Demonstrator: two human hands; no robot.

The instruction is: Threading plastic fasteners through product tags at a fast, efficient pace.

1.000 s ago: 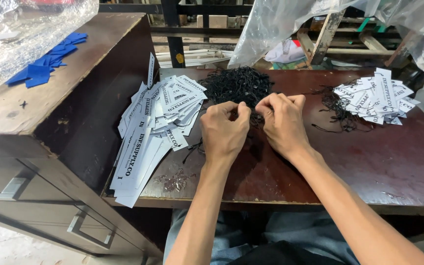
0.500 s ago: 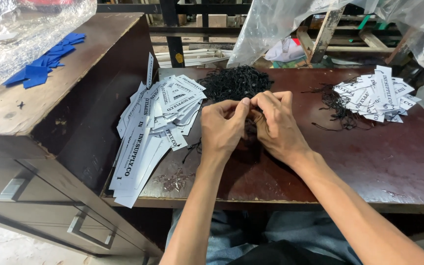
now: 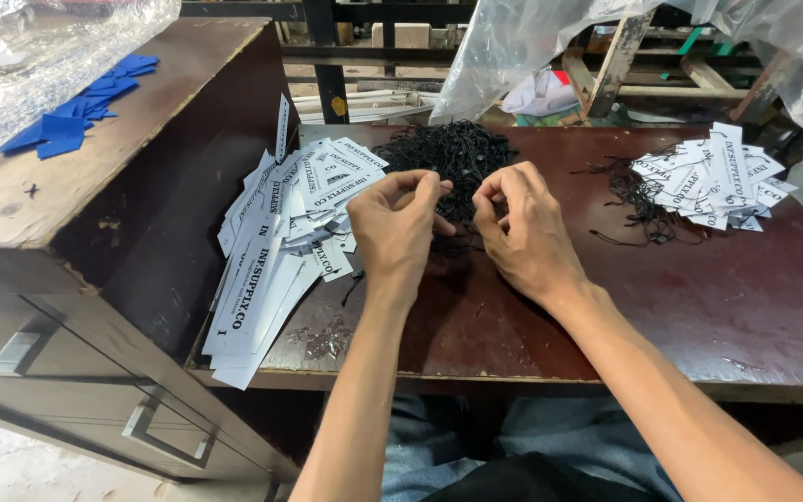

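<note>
Pretty even daylight-ish lighting, soft shadows under the hands, some glare on the plastic sheeting (image 3: pixel 532 46), edges slightly warped.

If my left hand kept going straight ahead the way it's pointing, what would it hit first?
Most likely the heap of black strings, which lies just beyond the left hand on the dark table. The fingers curl toward the right hand, so depth is uncertain.

Big heap of white rectangular tags (image 3: pixel 295 209) with black print at left part of the tabletop (image 3: pixel 699 297), leaning against the dark cabinet side, some hanging over the front edge. Second, smaller heap of same white tags (image 3: pixel 713 177) at far right, with black strings (image 3: pixel 629 200) attached, touching it. Clear plastic bags (image 3: pixel 532 46) hanging behind. Small blue flat pieces (image 3: pixel 81 116) on the cabinet top, left.
</note>
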